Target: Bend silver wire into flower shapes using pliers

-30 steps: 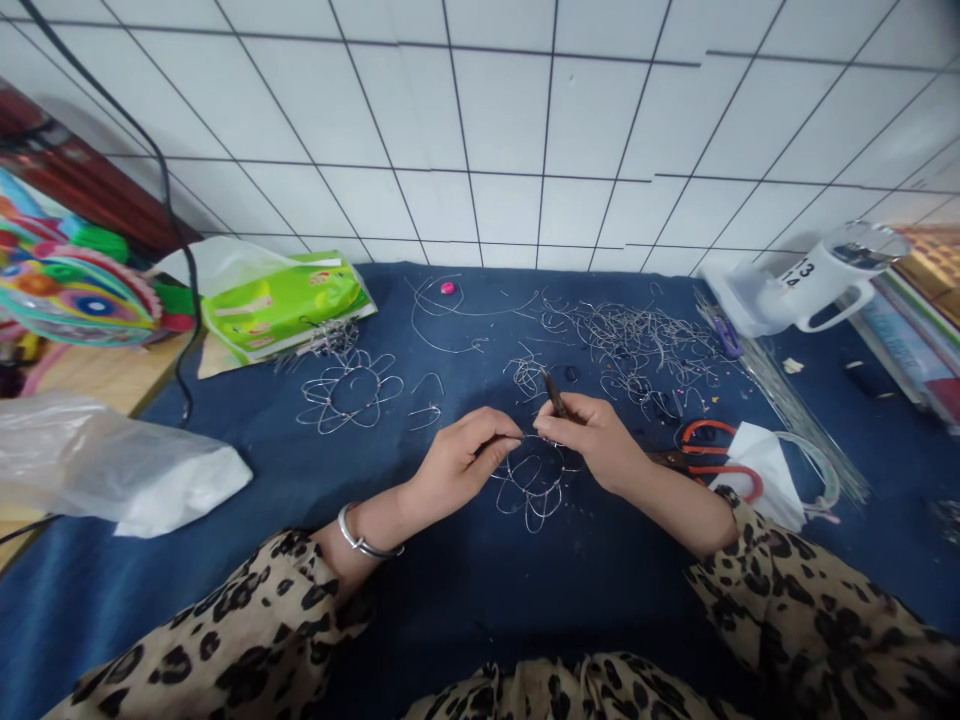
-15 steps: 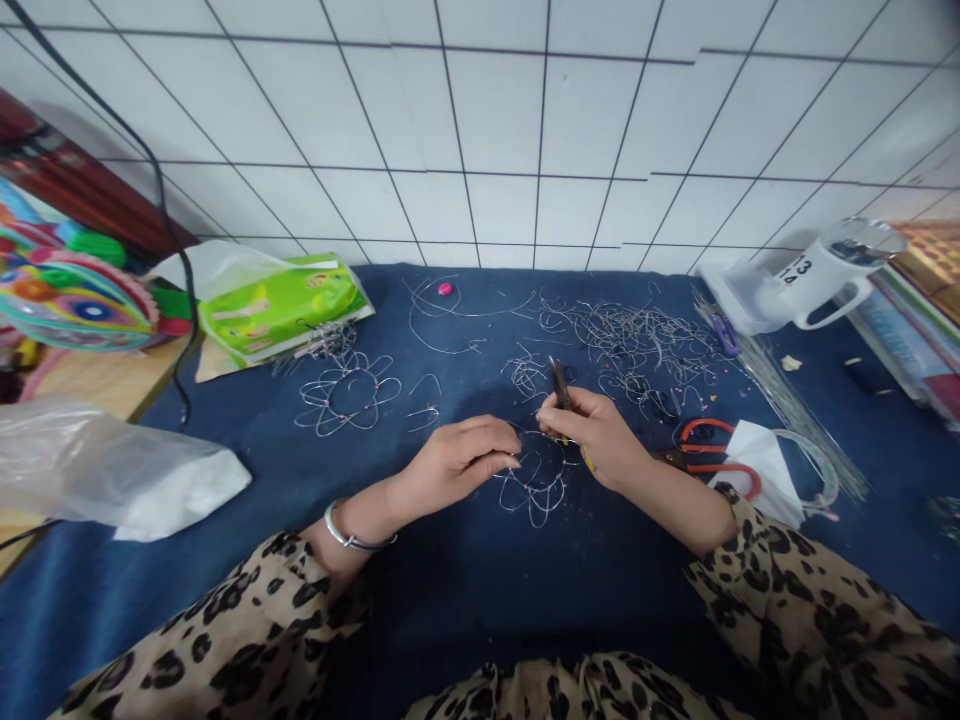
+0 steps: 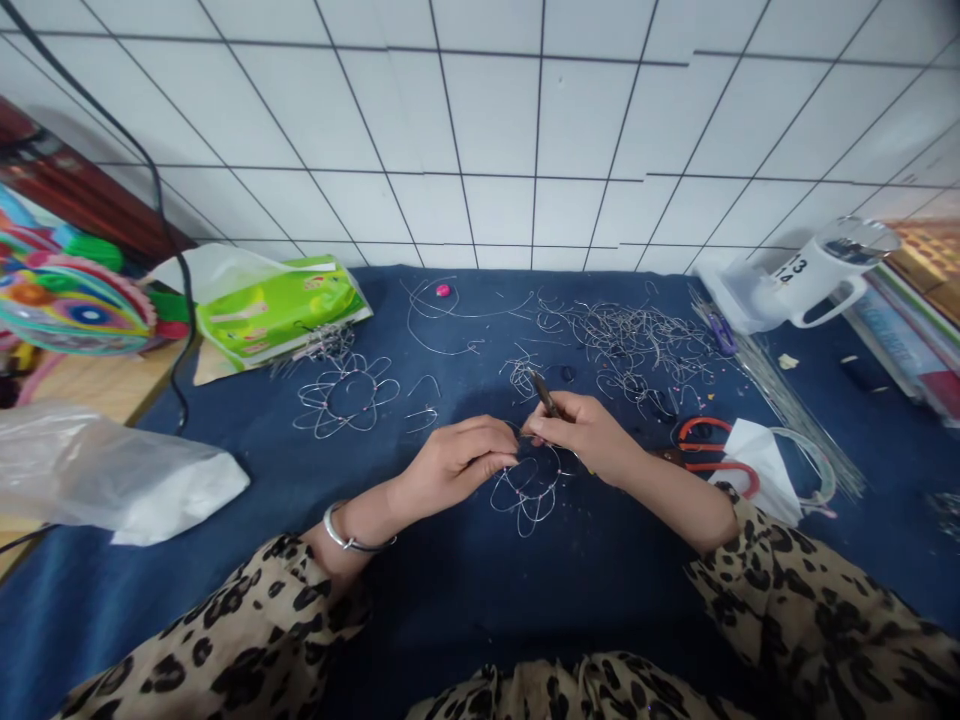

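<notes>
Pinching at the far left edge of a wire flower [image 3: 528, 496] with thumb and forefinger of the left hand [image 3: 465, 462], with the exact contact hidden. Gripping a dark-tipped tool [image 3: 547, 396] in the closed right hand [image 3: 589, 435], just beside the left fingertips at the flower's far edge. Working low over the blue cloth [image 3: 457, 610], near the middle. Judging by the loops on the near side, apparently partway through shaping or fastening wire around the beaded ring. Calling next, it would seem, for a steady left hold and a small, careful bend or twist on the right, without warping the near loops. Close by on the far side, a small wire tangle [image 3: 523, 375]; farther right, a larger wire heap [image 3: 641, 340]. To the left, a second wire flower [image 3: 349, 416] lying flat, with a green packet [image 3: 281, 310] beyond. To the right, orange-handled scissors [image 3: 731, 466] beside straight wires [image 3: 795, 410], with a white mug [image 3: 814, 275] at far right.
</notes>
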Tool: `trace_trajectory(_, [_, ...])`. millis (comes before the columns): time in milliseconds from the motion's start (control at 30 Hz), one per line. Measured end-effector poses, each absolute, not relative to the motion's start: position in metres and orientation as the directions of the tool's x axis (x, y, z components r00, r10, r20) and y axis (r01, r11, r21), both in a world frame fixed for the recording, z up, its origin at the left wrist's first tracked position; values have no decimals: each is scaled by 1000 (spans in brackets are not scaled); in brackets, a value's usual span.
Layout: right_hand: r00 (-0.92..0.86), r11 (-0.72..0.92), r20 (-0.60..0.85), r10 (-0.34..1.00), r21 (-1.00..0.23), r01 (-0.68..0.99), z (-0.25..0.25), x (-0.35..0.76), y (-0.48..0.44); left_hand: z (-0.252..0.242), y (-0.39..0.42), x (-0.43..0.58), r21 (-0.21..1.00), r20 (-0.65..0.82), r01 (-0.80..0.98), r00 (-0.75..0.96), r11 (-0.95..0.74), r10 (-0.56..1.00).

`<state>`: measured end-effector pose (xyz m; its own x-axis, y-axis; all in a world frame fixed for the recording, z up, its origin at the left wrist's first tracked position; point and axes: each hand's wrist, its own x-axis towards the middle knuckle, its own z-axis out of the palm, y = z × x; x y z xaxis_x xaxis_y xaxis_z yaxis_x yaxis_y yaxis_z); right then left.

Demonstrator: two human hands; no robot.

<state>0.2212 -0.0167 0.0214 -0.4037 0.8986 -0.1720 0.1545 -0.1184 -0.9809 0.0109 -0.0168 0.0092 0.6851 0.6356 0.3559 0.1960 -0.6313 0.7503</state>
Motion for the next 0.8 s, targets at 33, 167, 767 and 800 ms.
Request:
trace_trajectory(33, [-404, -124, -177, 897, -980, 155, 22, 221, -17, 9, -17, 11, 750, 359, 192, 685, -633, 634])
trace_trajectory(167, [-400, -114, -180, 899, -977, 181, 24, 220, -18, 6, -17, 12, 753, 370, 173, 686, -634, 626])
trace_trajectory(767, [-314, -115, -166, 935, -978, 174, 16, 218, -17, 9, -22, 14, 699, 444, 234, 599, -676, 667])
trace_trajectory(800, [-310, -118, -170, 935, -977, 179, 16, 218, -17, 9, -23, 14, 682, 452, 251, 594, -687, 665])
